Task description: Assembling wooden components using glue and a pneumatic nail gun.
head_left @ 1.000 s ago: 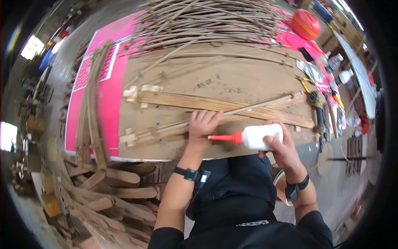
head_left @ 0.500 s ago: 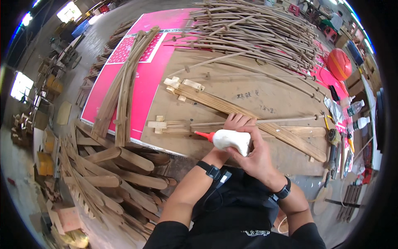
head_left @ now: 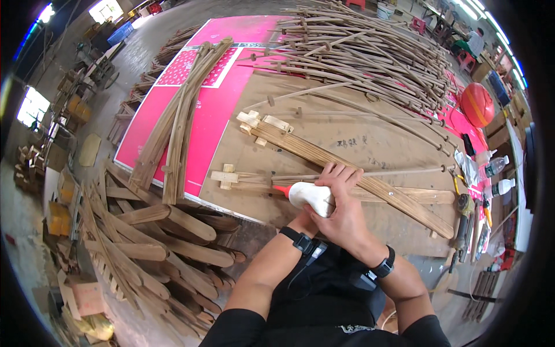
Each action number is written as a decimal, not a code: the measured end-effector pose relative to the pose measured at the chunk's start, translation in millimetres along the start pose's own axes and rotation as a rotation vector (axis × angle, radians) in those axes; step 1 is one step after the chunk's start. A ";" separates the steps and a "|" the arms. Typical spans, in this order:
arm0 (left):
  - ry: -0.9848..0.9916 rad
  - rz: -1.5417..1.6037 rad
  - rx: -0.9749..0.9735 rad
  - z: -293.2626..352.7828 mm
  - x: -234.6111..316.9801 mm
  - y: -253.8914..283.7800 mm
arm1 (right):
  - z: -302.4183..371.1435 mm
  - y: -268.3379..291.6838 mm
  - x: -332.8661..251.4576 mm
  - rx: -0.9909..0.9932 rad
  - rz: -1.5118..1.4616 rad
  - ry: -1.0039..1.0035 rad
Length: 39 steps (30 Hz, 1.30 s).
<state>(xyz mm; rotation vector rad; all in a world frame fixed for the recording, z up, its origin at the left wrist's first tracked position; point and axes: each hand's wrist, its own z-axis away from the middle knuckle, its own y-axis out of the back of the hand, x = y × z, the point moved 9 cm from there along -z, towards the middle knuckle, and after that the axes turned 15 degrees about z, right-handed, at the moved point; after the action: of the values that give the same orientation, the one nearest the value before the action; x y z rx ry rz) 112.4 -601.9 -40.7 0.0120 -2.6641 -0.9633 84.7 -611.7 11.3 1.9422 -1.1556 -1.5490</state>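
Glue bottle (head_left: 312, 196), gripped by right hand (head_left: 341, 217), lies over curved slats (head_left: 347, 168) on a brown workbench (head_left: 347, 130); left hand (head_left: 338, 176) hidden, grip unclear.

A big heap of thin curved wooden rods (head_left: 370, 52) lies at the far end of the table. A pink sheet (head_left: 214, 110) covers the left part of the table, and a bundle of long curved slats (head_left: 179, 121) lies across it. An orange helmet (head_left: 477, 104) sits at the right side, near two plastic bottles (head_left: 498, 176). On the floor at the left, many curved wooden pieces (head_left: 150, 243) are stacked.
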 end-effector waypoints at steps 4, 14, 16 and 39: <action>0.098 0.091 -0.139 -18.8 1.5 7.1 | -1.5 -1.6 6.2 0.002 0.033 -0.006; 0.483 0.557 -0.221 23.0 -29.7 -34.7 | -2.2 -16.0 11.5 -0.018 0.031 -0.038; 0.490 0.560 -0.222 23.7 -31.0 -37.1 | -3.5 -16.7 9.8 -0.013 0.054 -0.028; 0.062 0.218 -0.005 8.1 -12.8 -22.5 | 105.3 90.5 123.6 0.256 -1.302 -0.607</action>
<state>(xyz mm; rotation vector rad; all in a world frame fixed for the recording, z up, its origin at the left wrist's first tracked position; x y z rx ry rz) 120.1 -612.9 -64.3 -0.2398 -2.5421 -0.8838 -40.1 -743.3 -29.2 2.6758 -0.0643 -2.8557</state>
